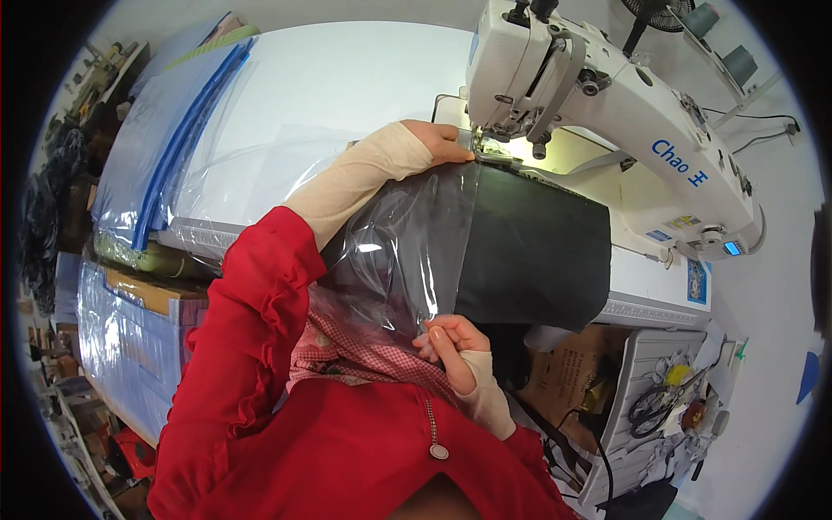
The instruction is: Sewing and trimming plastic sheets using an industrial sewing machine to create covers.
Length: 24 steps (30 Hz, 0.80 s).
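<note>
A white sewing machine point(624, 121) stands at the upper right, its needle area lit. A clear plastic sheet point(390, 234) overlaps a black sheet of material point(537, 247), and their far edges run to the presser foot point(496, 156). Close to the left of that foot, my left hand point(440, 142) has its fingers together on the edge of the plastic. Nearer my body, my right hand point(455, 347) pinches the plastic's near edge beside the black sheet. Part of the plastic hangs over my lap.
Blue-edged clear plastic sheets point(160, 130) lie piled at the left of the white table point(347, 78). A plastic-covered box point(130, 338) stands below them. At the lower right, a tray point(641, 390) holds black-handled scissors point(650, 412) and scraps.
</note>
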{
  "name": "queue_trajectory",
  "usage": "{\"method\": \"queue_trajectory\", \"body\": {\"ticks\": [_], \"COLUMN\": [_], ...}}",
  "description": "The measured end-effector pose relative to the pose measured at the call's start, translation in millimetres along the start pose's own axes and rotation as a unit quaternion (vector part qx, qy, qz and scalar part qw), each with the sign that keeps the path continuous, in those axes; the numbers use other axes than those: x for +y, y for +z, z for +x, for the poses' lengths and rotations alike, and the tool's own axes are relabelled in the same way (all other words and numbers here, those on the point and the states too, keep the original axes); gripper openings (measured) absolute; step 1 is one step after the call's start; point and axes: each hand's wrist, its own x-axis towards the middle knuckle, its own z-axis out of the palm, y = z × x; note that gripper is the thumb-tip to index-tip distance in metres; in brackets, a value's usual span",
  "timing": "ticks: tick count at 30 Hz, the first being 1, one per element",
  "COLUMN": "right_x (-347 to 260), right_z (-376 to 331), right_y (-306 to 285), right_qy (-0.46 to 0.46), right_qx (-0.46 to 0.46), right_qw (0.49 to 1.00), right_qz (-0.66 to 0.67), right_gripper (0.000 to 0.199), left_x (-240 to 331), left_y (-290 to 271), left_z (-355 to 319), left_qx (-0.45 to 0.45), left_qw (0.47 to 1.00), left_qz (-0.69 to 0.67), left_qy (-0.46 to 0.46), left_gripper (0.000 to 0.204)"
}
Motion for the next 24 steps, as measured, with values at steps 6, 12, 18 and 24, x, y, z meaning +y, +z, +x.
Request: {"method": "queue_trajectory", "body": {"ticks": [6,12,18,24], "right_x": [-0.3,-2.0,-4.2,-3.9], "right_z": [0.7,-0.1,-0.5,-0.9], "right_y": [-2.7,-4.8,-8.1,-9.2], "right_qy": [0.003,0.006,-0.003,-0.007], "right_qx": [0.003,0.018,0.042,0.046], "right_qw": [1.0,1.0,0.999,0.999], "right_qz": [-0.001,-0.006,-0.016,-0.012], "right_gripper": [0.016,0.016,0.016,0.016], "left_x": [-1.1,-1.0,-2.6,-0.3], "left_y": [-1.1,-1.3,1.1,-0.1], "left_z": [0.5,1.0,0.1,0.3], "left_qx": [0.014,0.022,0.027,0.03], "left_qw": [1.0,1.0,0.999,0.999], "left_qz": [-0.002,-0.009,0.012,-0.009], "left_qy": [0.008,0.009,0.015,0.006], "left_gripper": [0.026,0.024,0.022,0.019]}}
